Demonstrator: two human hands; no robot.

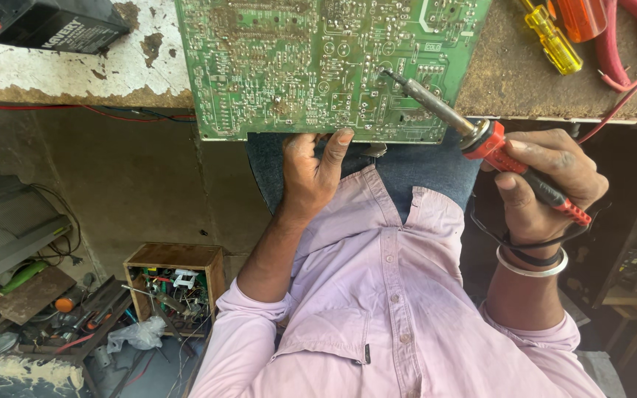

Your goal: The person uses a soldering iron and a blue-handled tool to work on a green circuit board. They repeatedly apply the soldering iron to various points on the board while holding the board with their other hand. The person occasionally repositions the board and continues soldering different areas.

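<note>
Screwdrivers (552, 37) lie right of the green circuit board (318, 63). Your left hand (311, 173) pinches its near edge; your right hand (547, 180) grips a red soldering iron (481, 136), tip on solder-side traces.

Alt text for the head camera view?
A right hand holds a red-handled soldering iron with its tip on a green circuit board, which the left hand steadies at its near edge on a worn bench.

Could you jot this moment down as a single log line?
left hand: grips near edge of green circuit board | right hand: holds red-handled soldering iron, tip on board | worn workbench
</note>
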